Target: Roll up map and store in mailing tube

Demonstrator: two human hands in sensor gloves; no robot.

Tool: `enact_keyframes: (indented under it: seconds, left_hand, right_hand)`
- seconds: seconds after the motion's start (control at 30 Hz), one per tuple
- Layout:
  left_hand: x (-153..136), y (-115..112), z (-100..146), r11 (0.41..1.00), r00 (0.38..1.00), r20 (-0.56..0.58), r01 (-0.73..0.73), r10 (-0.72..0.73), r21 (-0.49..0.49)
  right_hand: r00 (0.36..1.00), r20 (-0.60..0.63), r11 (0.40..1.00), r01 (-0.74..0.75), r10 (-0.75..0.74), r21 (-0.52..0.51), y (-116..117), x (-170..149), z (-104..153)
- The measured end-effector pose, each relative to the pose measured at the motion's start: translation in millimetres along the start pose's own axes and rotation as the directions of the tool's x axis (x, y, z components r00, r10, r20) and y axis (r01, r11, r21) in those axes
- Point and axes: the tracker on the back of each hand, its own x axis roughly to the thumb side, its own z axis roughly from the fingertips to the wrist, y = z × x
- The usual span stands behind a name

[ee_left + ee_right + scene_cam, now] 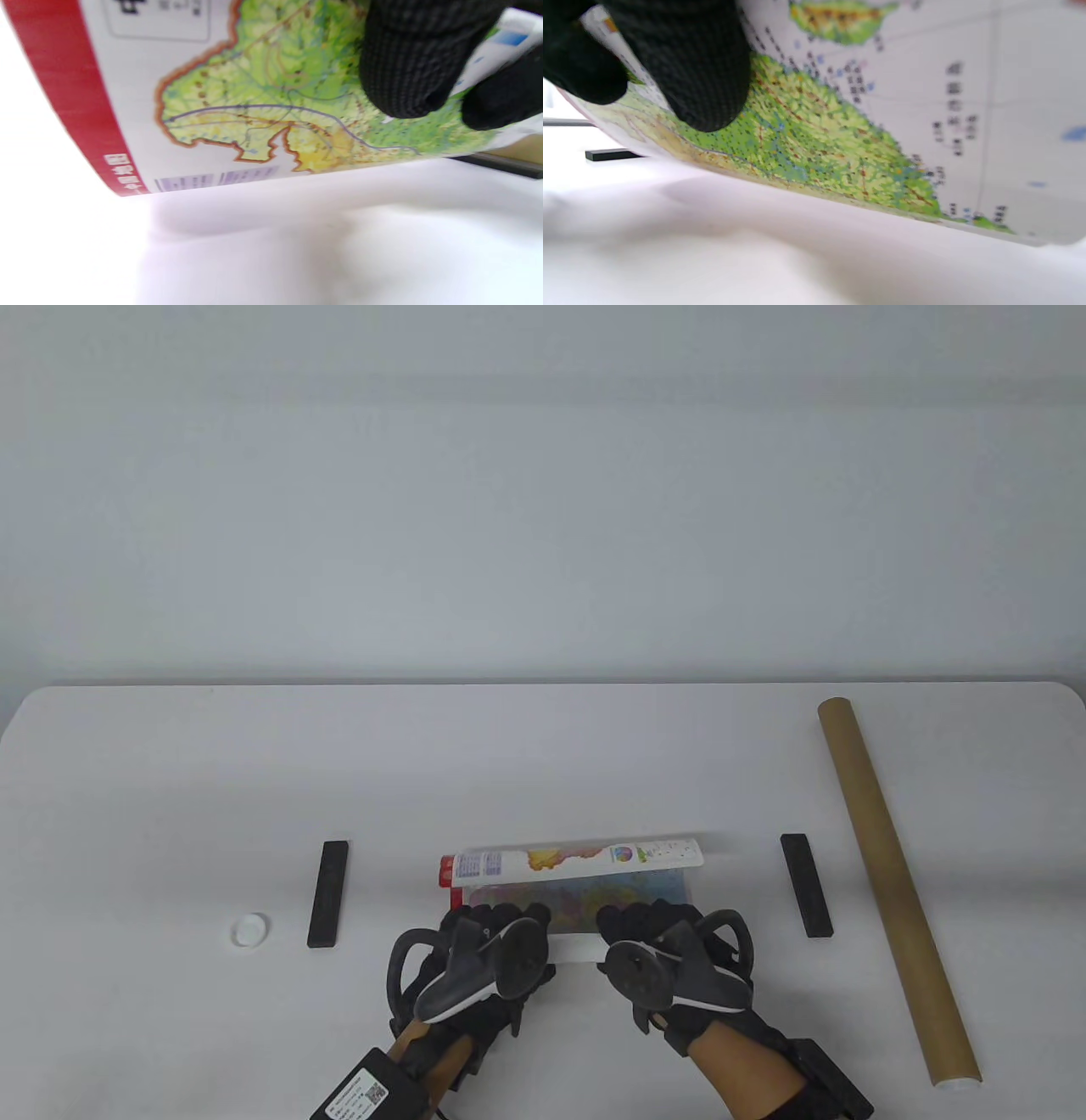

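Observation:
The map (577,882) lies near the table's front edge, colourful side up, with its far edge curled over and a red strip at its left end. My left hand (499,918) and right hand (649,918) sit side by side on its near edge, fingers curled over the rolled white back of the paper. In the left wrist view gloved fingertips (407,76) press the printed map (254,106), which arches above the table. The right wrist view shows the same: fingertips (700,72) on the curved map (840,127). The brown mailing tube (895,891) lies at the right, running front to back.
Two black bar weights lie flat, one to the left (328,893) and one to the right (806,885) of the map. A small white cap (251,931) sits further left. The right bar (500,164) and the left bar (611,154) show under the map's edge.

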Motion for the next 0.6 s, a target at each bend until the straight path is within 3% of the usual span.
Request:
enact_keyframes:
  seconds: [0.13,0.27,0.47,0.6]
  left_hand:
    - [6.1,4.5,5.2,0.989,0.996,0.025,0.076,-0.080,0.129]
    - [7.9,5.5,5.1,0.979,0.992,0.037,0.112,-0.120,0.168]
    - [-1.8,0.6,-2.0,0.999,0.999,0.019,-0.049,0.049,-0.011]
    - [-16.3,-6.2,-7.9,0.952,0.970,-0.047,-0.244,0.240,-0.184]
  right_hand:
    - [0.973,-0.050,0.971,0.228,-0.225,0.072,3.9,-15.8,-2.2]
    - [0.961,-0.038,0.956,0.276,-0.274,0.102,6.0,-18.6,-2.1]
    - [0.998,0.055,1.000,-0.012,0.013,-0.018,-1.9,-1.0,4.0]
    - [0.985,0.119,0.988,-0.116,0.128,-0.103,-7.2,13.2,8.9]
